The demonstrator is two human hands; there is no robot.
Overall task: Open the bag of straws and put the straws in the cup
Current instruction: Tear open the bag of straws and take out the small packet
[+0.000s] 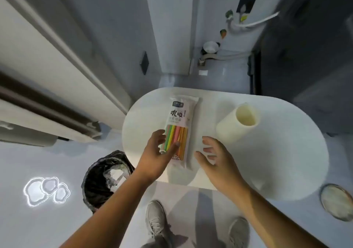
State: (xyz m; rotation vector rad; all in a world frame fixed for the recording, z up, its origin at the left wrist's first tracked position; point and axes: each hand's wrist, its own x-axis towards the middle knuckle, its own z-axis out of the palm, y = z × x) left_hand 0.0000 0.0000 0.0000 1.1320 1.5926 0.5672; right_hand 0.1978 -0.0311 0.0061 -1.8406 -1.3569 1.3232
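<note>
A white oval worktop (277,152) fills the middle of the view, with the person standing at its six o'clock edge. The bag of straws (180,121) lies flat on it, a little toward nine o'clock from the centre, its long axis running from twelve to six o'clock. The bag looks sealed; its upper half is white with printed lettering, and through the clear lower half show coloured straws (176,139) in green, yellow, pink and orange.

The left hand (158,154) rests on the lower left part of the bag, fingers spread loosely, the thumb lying across the straws through the plastic; it touches the bag without closing around it. The right hand (215,158) is open, palm turned toward the bag, fingers apart, just beside the bag's three o'clock edge and holding nothing. Whether it touches the worktop cannot be told.

The cup (238,123), a pale cream cylinder, stands upright on the worktop toward two o'clock from the right hand, near the bag but apart from it, and its inside looks empty.

On the floor at seven o'clock from the worktop sits a bin (103,179) lined with a black bag. Two grey shoes (156,219) show at six o'clock.
</note>
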